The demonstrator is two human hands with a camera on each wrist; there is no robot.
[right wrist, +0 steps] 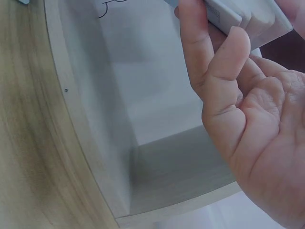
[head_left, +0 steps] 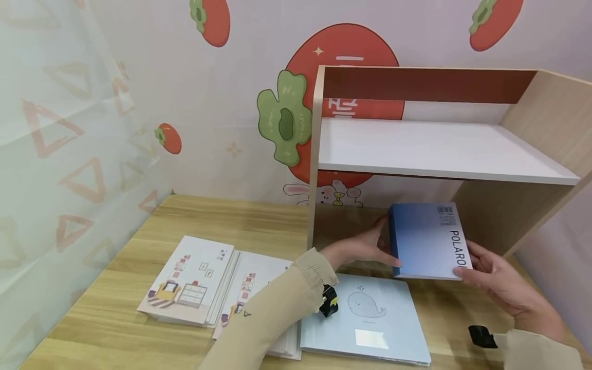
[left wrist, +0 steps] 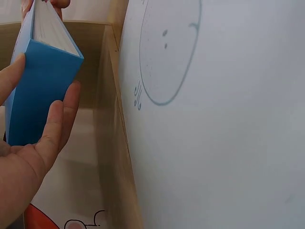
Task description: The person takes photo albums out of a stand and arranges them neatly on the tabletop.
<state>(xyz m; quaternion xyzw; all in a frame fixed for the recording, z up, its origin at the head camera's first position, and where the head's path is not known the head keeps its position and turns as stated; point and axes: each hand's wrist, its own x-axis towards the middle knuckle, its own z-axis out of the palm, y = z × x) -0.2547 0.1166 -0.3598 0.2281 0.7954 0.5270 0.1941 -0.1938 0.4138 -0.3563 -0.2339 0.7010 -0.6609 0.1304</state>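
A blue photo album [head_left: 425,241] marked "POLAROI…" is held between both hands, tilted in front of the lower opening of the wooden shelf unit [head_left: 315,154]. My left hand [head_left: 363,249] grips its spine side, thumb on the front cover. In the left wrist view the blue spine [left wrist: 45,90] faces the camera, with fingers along it and the page edges showing above. On the opposite side, my right hand [head_left: 501,280] pinches the cover edge, thumb on top. The right wrist view shows the right hand [right wrist: 267,109] under the album's corner. Below the left forearm lies a pale blue whale-print album [head_left: 393,329].
Two stacks of white illustrated books, a left stack [head_left: 203,262] and a right stack [head_left: 268,264], lie left of the whale album on the wooden desk [head_left: 231,216]. The left sleeve partly covers the right stack. A white upper shelf board [head_left: 439,146] spans the unit above the hands.
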